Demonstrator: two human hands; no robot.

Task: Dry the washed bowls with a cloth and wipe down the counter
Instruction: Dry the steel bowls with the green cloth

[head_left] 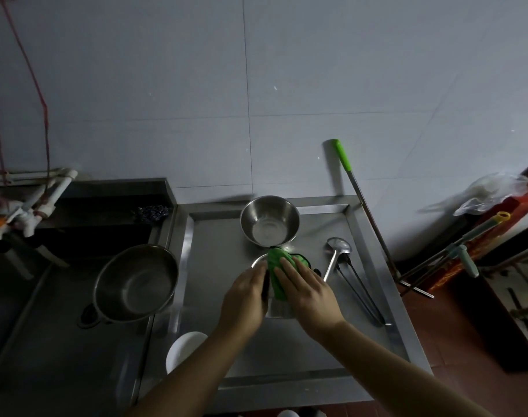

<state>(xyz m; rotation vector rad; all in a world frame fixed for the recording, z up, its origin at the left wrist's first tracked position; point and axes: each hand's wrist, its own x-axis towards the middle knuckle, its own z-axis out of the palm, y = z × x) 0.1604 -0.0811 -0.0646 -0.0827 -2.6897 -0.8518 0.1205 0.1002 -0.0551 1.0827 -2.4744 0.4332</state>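
Over the steel counter (214, 284), my left hand (244, 299) grips the rim of a small steel bowl (258, 261) that is mostly hidden behind both hands. My right hand (306, 296) presses a green cloth (277, 272) against this bowl. A second steel bowl (270, 220) stands upright at the counter's back, just beyond the cloth. A large steel bowl (136, 282) rests on the edge of the sink to the left. A white bowl (184, 350) sits at the counter's front left, beside my left forearm.
A steel ladle (336, 254) and tongs (362, 293) lie right of my hands. A green-handled pole (359, 200) leans against the tiled wall. The sink (46, 326) with a white tap (37, 206) is on the left. Mop handles (455, 251) and a plastic bag (491, 191) are at the right.
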